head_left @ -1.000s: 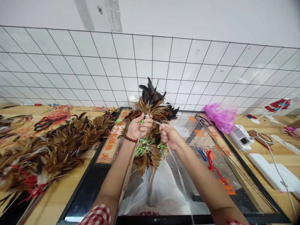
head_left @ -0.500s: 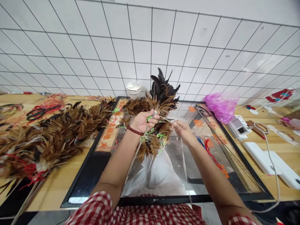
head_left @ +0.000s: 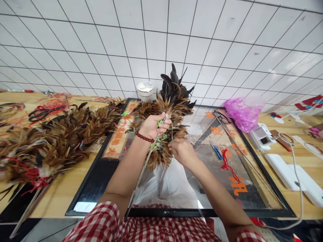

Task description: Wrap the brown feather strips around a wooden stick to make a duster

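Observation:
In the head view, my left hand (head_left: pixel 154 127), with a dark red bead bracelet at its wrist, is closed around the bound base of a feather bundle (head_left: pixel 174 97) with black tips and brown lower feathers. Bright green strings (head_left: pixel 161 137) show between and below its fingers. A pale thin strip (head_left: pixel 172 130) runs down from the binding to my right hand (head_left: pixel 183 151), whose fingers are pinched on it. More brown feathers (head_left: pixel 156 159) lie under both hands, above the glass panel (head_left: pixel 199 178). A pale stick (head_left: pixel 143 171) slants down beside my left forearm.
Left are feather dusters (head_left: pixel 63 144) with red strings and black scissors (head_left: pixel 42 114). A phone (head_left: pixel 106 171), blue-handled snips (head_left: pixel 216 151), red strings (head_left: pixel 230 168) and glasses (head_left: pixel 222 117) lie on the black-framed glass. A white container (head_left: pixel 145 90) stands behind; a pink plastic bag (head_left: pixel 243 114) sits right.
My right hand has moved left and down, nearer my left hand; the strip, stretched sideways before, now hangs down. My left hand keeps its hold on the feather bundle.

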Demonstrator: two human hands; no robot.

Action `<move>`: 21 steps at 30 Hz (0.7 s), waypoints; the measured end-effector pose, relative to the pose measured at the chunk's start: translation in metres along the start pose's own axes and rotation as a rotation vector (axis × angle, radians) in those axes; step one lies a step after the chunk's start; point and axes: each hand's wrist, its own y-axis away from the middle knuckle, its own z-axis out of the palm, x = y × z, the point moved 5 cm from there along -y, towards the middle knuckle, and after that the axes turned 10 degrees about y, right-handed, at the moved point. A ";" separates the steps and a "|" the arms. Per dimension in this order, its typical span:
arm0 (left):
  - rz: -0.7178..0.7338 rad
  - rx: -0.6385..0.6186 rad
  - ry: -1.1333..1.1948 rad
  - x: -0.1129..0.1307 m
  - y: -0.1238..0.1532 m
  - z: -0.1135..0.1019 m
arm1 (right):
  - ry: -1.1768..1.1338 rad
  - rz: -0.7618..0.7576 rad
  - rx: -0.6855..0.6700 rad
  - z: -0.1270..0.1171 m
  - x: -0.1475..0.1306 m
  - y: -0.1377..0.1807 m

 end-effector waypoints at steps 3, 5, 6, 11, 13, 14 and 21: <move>0.030 -0.009 0.045 0.007 0.011 0.004 | 0.007 0.064 0.035 0.004 0.006 -0.019; 0.070 -0.022 0.072 0.014 0.022 0.008 | 0.014 0.141 0.090 0.000 0.024 -0.026; 0.089 -0.033 0.084 0.019 0.029 0.010 | -0.005 0.190 0.136 -0.004 0.037 -0.029; 0.181 -0.057 0.150 0.037 0.054 0.015 | -0.490 0.435 0.382 -0.012 0.104 -0.043; 0.210 -0.034 0.159 0.040 0.057 0.014 | -0.525 0.410 0.344 -0.008 0.111 -0.055; 0.222 -0.024 0.158 0.041 0.059 0.014 | -0.460 0.364 0.290 -0.005 0.108 -0.062; 0.316 -0.017 0.179 0.049 0.068 0.011 | 0.120 0.185 -0.033 0.006 0.096 -0.066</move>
